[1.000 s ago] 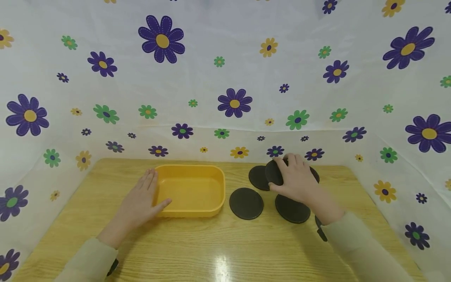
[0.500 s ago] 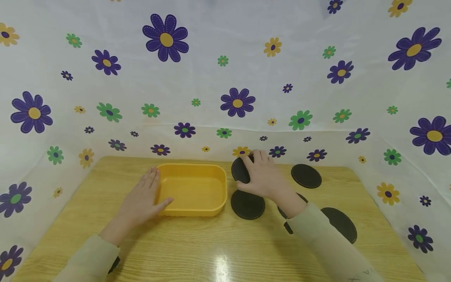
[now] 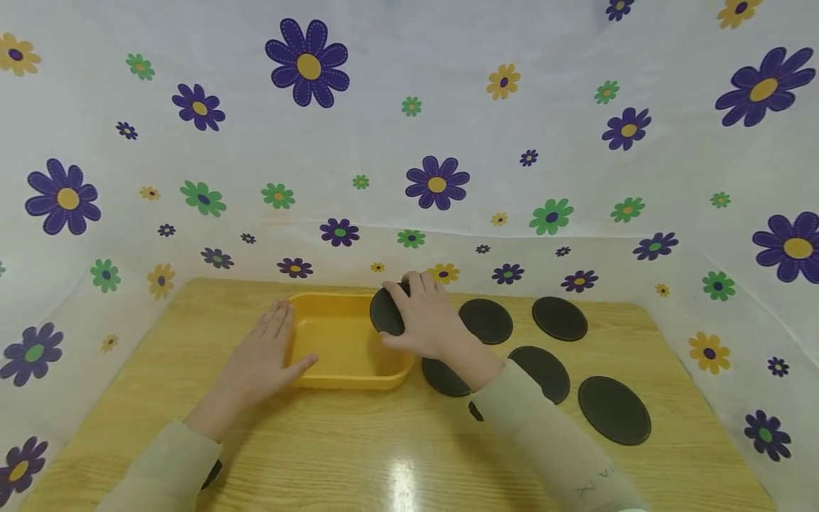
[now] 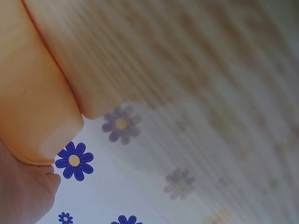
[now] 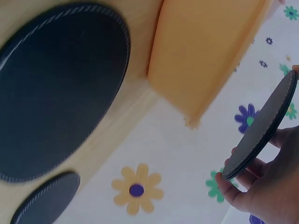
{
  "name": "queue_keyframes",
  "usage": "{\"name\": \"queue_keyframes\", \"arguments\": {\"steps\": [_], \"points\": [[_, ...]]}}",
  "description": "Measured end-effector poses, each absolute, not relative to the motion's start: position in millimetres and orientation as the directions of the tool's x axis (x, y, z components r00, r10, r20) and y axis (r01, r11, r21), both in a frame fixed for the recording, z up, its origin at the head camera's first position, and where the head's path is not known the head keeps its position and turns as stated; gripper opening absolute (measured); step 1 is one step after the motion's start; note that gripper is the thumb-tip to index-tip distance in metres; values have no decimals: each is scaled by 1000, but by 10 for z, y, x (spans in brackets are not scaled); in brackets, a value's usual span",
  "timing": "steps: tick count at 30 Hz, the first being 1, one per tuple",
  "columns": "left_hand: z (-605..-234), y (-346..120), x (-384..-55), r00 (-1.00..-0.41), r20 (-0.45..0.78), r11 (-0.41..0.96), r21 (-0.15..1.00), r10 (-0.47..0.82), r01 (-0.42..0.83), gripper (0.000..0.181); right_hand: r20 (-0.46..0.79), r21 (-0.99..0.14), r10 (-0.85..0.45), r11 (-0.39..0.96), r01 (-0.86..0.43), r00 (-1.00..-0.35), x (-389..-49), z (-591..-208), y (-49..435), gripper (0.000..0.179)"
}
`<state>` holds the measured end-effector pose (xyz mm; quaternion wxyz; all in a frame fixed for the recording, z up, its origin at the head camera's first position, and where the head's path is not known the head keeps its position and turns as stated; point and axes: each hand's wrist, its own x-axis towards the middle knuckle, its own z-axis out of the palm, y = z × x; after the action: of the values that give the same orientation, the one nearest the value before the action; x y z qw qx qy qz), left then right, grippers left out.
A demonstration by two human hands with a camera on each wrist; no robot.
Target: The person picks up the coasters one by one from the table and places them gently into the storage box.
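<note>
My right hand (image 3: 425, 320) pinches a round black coaster (image 3: 387, 311) by its edges, above the right side of a yellow plastic bin (image 3: 339, 382). In the right wrist view the coaster (image 5: 264, 126) is tilted, thumb on one edge and fingers at the other, with pale stitching round its rim. My left hand (image 3: 259, 359) rests along the bin's left side, its fingers straight and the thumb reaching over the rim. Nothing lies on the visible part of the bin's floor. The left wrist view shows the bin's outer wall (image 4: 42, 84) with part of a hand (image 4: 28, 186) against it.
Several more black coasters lie flat and spread out right of the bin, among them a far one (image 3: 559, 318) and a near one (image 3: 614, 410). My right forearm passes over part of this group. White flowered cloth (image 3: 409, 142) hangs behind the wooden table (image 3: 333, 448).
My right hand has carried the coaster leftward from above the other coasters to over the bin. The left hand has stayed at the bin's side. The camera view has shifted slightly.
</note>
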<state>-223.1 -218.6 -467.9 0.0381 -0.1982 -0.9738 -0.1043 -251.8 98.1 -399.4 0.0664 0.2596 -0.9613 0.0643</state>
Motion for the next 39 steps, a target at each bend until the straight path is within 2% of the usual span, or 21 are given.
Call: {"name": "queue_keyframes", "arguments": {"steps": [9,17,31,39], "points": [[-4663,-2178,-2236,-917,120,901,178,380,396,102,126,-14,-528,846,-533,-840,-2523,-4186,648,86],[-4658,-2181,-2231,-917,120,903,168,380,396,101,85,7,-564,825,-565,-822,-2522,-4336,470,85],[-4651,-2168,-2220,-918,122,905,164,376,393,100,-58,18,-541,840,-543,-839,-2562,-4515,387,87],[-4679,-2166,-2230,-917,126,904,161,379,396,100,-61,41,-541,838,-544,-839,-2565,-4553,379,86]]}}
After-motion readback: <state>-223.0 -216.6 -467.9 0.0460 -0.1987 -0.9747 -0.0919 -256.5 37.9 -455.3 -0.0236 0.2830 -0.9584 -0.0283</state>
